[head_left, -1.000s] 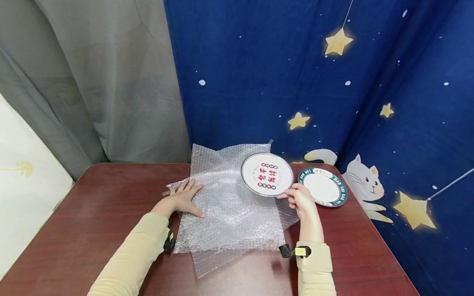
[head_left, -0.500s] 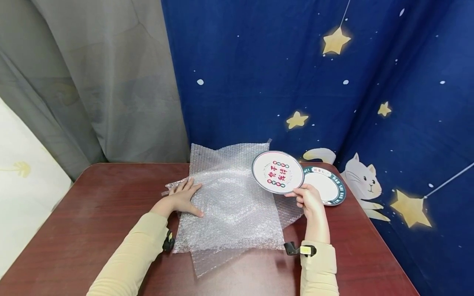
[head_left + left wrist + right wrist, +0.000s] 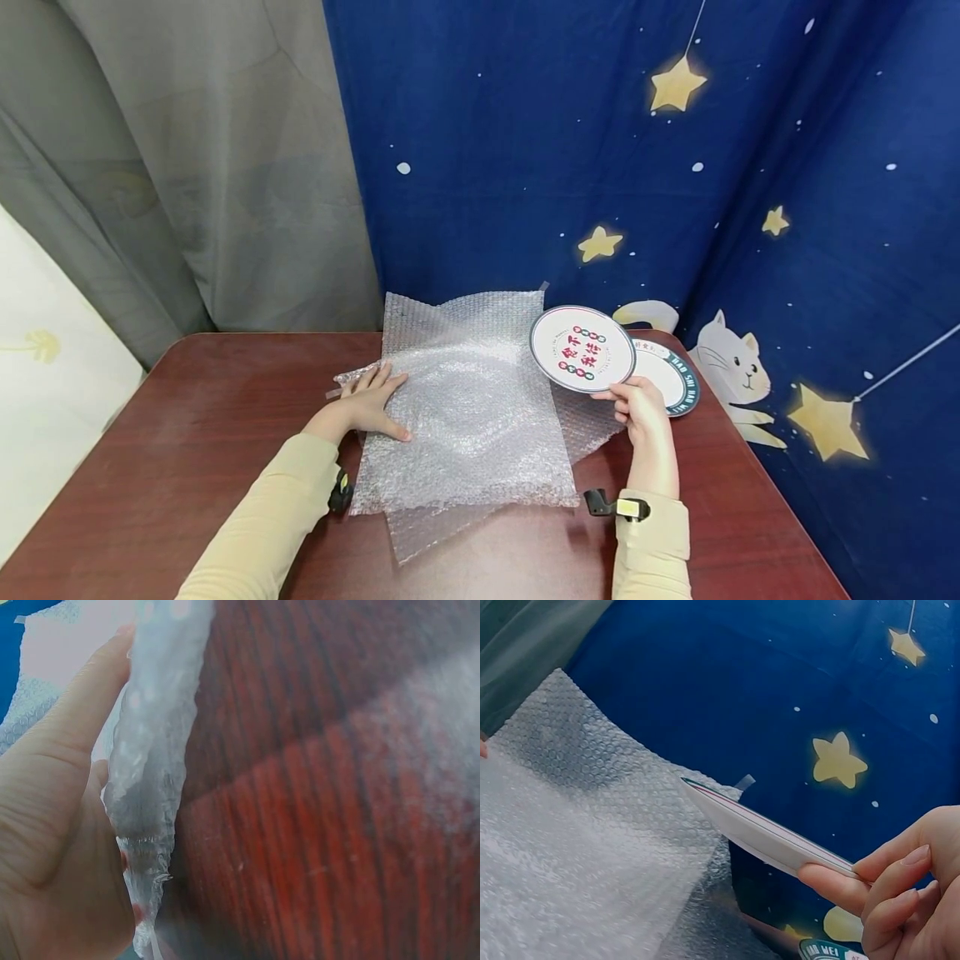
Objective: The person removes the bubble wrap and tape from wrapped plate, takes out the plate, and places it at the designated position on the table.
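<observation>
My right hand (image 3: 636, 406) pinches the near rim of a white plate (image 3: 582, 348) with red lettering and a dark rim line. In the right wrist view this plate (image 3: 757, 834) appears edge-on, thumb above and fingers below. It is held up, tilted, overlapping a second plate (image 3: 680, 379) with a green lettered rim that lies on the table. My left hand (image 3: 362, 410) rests with spread fingers on the left edge of the bubble wrap (image 3: 472, 417). In the left wrist view the thumb lies beside a fold of bubble wrap (image 3: 154, 742).
The red-brown wooden table (image 3: 202, 467) ends at a grey curtain (image 3: 292, 208) and a blue star-printed curtain (image 3: 510, 150). A further layer of bubble wrap (image 3: 420, 533) sticks out underneath, towards the near side. Bubble wrap also reaches the table's back edge.
My right hand has carried the lettered plate to the right, off the bubble wrap and partly in front of the green-rimmed plate. The left hand stays in place.
</observation>
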Demonstrator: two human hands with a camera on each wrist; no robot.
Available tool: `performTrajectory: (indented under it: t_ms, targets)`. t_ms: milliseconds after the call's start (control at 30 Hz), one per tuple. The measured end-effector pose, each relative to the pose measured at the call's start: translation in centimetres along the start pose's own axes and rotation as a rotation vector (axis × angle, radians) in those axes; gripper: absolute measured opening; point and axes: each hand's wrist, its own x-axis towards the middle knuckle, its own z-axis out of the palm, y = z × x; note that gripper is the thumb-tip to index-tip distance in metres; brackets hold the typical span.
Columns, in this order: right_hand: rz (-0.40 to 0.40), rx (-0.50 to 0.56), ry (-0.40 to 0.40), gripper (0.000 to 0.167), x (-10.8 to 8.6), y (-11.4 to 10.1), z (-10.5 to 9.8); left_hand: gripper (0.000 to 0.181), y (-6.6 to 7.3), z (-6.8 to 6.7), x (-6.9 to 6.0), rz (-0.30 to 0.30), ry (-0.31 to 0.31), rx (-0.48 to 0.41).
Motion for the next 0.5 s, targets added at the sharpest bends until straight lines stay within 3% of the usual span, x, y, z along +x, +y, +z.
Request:
performTrajectory:
  t_ms: [167,500]
  targets:
    - [0.002,0.017,-0.001,0.006,-0.1,-0.1,-0.7,0.123,0.2,-0.1,0.0,-0.014,-0.014,0.017]
    - [-0.007,0.042,0.013,0.010,-0.1,0.1,-2.0,0.119,0.5,-0.2,-0.2,-0.004,0.013,0.031]
